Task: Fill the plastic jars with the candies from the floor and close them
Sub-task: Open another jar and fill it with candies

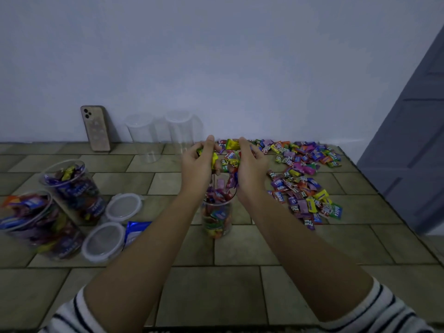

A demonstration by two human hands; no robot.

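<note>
Far left on the tiled floor [216, 296] stands a clear plastic jar full of wrapped candies [36, 224], with a second full jar [72, 188] behind it, both lidless. Beside them lie a round translucent lid [123, 206], a second lid [103, 242] and a blue sweet packet [135, 230]. Against the wall leans a smartphone [96, 128], next to two empty clear jars [141, 135].

In the centre, the left hand [198, 164] and right hand [251, 164] are raised side by side over an open, partly filled jar [217, 217]. Each grip is curled round a shared handful of candies [230, 162].

To the right, loose colourful candies [302, 179] spread across the floor up to the wall. A grey door [408, 140] stands far right.
</note>
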